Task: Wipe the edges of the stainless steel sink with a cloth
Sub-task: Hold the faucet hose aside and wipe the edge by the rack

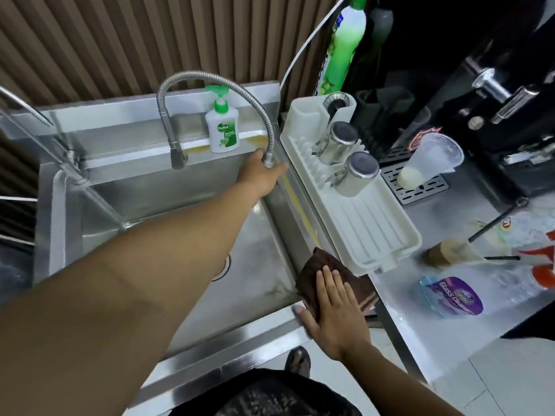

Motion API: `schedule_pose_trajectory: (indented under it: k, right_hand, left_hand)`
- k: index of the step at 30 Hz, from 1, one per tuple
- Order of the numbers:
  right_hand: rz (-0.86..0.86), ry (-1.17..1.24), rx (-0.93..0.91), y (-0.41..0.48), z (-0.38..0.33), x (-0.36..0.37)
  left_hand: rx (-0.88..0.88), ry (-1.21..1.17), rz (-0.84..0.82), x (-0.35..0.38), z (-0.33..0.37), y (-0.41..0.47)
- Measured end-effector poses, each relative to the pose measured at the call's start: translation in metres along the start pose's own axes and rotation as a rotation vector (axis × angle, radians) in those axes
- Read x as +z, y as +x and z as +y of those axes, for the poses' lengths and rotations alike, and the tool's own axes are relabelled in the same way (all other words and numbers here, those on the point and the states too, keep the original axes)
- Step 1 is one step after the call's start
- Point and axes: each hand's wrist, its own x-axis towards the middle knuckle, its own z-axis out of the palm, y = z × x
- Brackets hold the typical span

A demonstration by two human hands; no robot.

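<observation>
The stainless steel sink (228, 331) fills the left and middle of the head view, its basin sunk below a flat rim. A dark brown cloth (327, 265) lies on the sink's near right corner. My right hand (336, 307) rests flat on the cloth with the fingers spread, pressing it onto the rim. My left hand (261, 175) reaches across the basin to the far right corner and holds the base of the flexible steel faucet hose (210, 79), which arches over the back rim.
A white and green soap pump bottle (221, 130) stands on the back rim. A white dish rack (369, 223) with two steel cups (357, 172) sits right of the sink. Plastic cups, a purple pouch (453, 295) and a black machine (480, 94) crowd the right counter.
</observation>
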Motion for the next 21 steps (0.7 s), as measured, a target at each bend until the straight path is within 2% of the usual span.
schedule_pose_trajectory:
  k: [3,8,13,21]
  right_hand:
    - [-0.005,0.004,0.019,0.015,-0.009,-0.007]
    - [-0.030,-0.007,0.036,0.052,-0.021,-0.019]
    - [-0.019,-0.047,-0.006,0.085,-0.027,-0.028]
    - [-0.047,0.022,-0.013,0.034,-0.008,-0.006]
  left_hand:
    - [0.030,0.029,0.048,0.001,-0.008,-0.003]
    - [0.076,0.035,0.221,-0.005,-0.039,-0.037]
    - [0.039,-0.047,0.413,-0.026,-0.065,-0.066]
    - [-0.053,-0.289,0.690,-0.020,-0.084,-0.083]
